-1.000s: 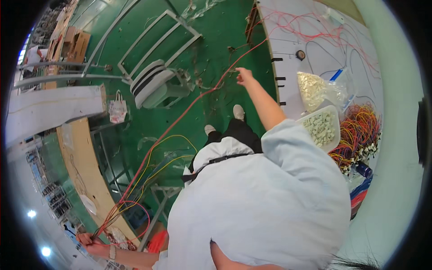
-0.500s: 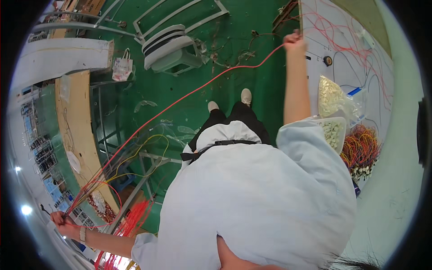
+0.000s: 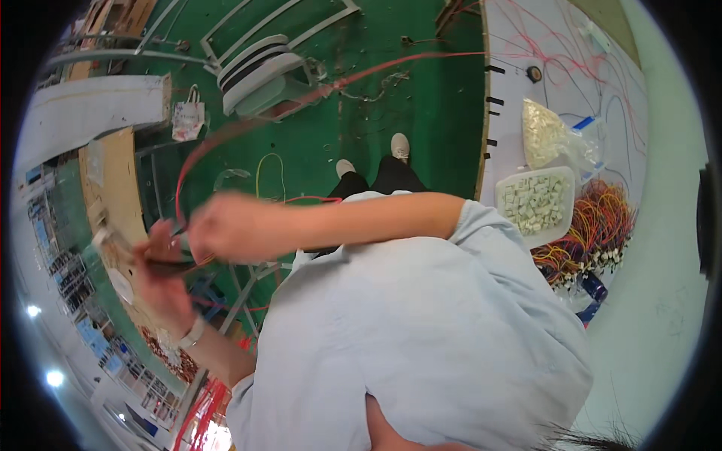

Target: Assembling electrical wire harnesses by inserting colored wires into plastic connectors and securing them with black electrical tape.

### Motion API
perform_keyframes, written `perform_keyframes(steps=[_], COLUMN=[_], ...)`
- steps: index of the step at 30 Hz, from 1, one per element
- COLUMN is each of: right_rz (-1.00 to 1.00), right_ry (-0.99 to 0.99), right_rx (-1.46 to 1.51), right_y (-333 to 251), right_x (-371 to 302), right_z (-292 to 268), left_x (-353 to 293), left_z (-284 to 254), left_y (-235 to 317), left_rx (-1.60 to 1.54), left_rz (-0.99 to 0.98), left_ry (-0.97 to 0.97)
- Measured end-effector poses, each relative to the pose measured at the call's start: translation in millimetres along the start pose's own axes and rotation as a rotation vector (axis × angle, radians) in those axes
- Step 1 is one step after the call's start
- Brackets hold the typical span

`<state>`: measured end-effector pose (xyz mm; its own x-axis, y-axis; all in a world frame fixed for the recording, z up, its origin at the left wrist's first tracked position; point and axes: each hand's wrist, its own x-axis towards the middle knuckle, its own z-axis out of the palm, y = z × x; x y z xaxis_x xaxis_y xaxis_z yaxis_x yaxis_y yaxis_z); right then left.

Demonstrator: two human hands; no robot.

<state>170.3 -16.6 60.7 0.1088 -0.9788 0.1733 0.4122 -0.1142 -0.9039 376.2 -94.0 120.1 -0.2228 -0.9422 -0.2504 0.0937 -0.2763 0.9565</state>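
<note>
My left hand (image 3: 162, 278) is at the left, closed around a dark bundle of wires (image 3: 171, 266) that crosses its palm. Right beside it is my right hand (image 3: 222, 225), reached across my body and smeared by motion, so what its fingers hold cannot be made out. From between the hands a red wire (image 3: 368, 74) rises in a blurred arc and stretches over the floor to the table at the right. A yellow wire (image 3: 259, 169) loops up behind my right forearm.
On the white table (image 3: 511, 75) at the right are tangled red wires (image 3: 556, 56), a tape roll (image 3: 534, 74), a bag of pale pieces (image 3: 543, 135), a tub of white connectors (image 3: 538, 197) and a coloured wire heap (image 3: 602, 229). A stool (image 3: 274, 86) stands ahead on the green floor.
My right hand has swung from the table at the right over to my left hand. My left hand has drawn inward and up. The long red wire now hangs in a higher, blurred arc.
</note>
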Motion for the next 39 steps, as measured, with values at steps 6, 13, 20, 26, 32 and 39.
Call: perform_keyframes(steps=[6, 13, 20, 26, 32, 39], right_rz=[0.440, 0.439, 0.479, 0.351, 0.447, 0.573], right_ry=[-0.381, -0.208, 0.050, 0.043, -0.138, 0.340], right_rx=[-0.229, -0.206, 0.075, -0.336, -0.050, 0.472], right_y=[25, 70, 41, 53, 35, 52], right_x=[-31, -63, -79, -72, -95, -253], right_z=[1, -39, -60, -48, -88, -203], left_x=[12, 20, 11, 10, 40, 74], left_z=[19, 14, 39, 55, 33, -59], left_y=[-37, -39, -56, -99, -47, 47], left_rx=[-0.071, 0.034, 0.239, 0.057, -0.337, -0.358], left_rz=[-0.336, -0.610, -0.563, -0.598, -0.506, -0.147], left_ry=[-0.224, -0.340, -0.156, -0.201, -0.209, -0.203])
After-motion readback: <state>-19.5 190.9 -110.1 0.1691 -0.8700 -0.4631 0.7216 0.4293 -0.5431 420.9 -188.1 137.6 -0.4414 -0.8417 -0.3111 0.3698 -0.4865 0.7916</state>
